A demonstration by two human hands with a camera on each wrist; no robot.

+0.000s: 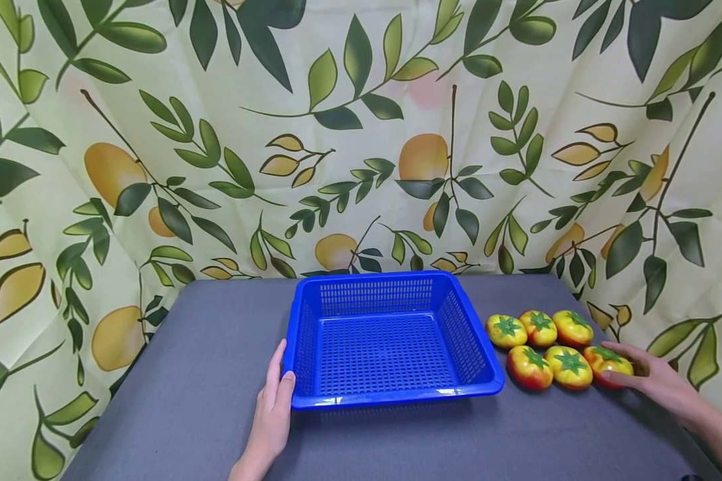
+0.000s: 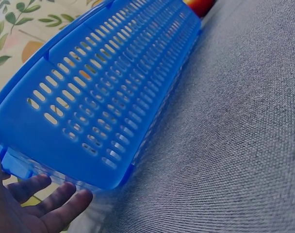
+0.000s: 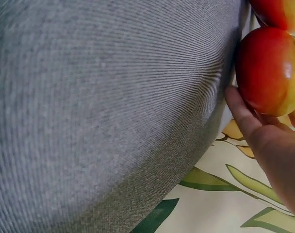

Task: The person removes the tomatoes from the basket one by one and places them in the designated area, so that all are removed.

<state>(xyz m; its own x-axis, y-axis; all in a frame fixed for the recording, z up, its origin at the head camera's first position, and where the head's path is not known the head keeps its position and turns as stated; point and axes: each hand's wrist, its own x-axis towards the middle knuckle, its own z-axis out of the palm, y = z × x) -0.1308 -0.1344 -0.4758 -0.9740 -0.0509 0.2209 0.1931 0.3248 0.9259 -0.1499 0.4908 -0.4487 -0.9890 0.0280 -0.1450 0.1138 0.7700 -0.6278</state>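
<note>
A blue plastic basket with slotted walls sits on the grey table. My left hand touches its left end, thumb at the rim near the front corner. In the left wrist view, the fingers reach out loosely beside the basket wall. At the right, several red-and-yellow toy tomatoes with green star-shaped tops stand in two rows. My right hand grips the front-right tomato, thumb on the near side and fingers behind. The right wrist view shows this tomato close to the cloth surface.
Beside the basket's right wall are the other tomatoes, among them a front-left one and a back-right one. A leaf-and-fruit patterned curtain rises behind the grey table and along both sides.
</note>
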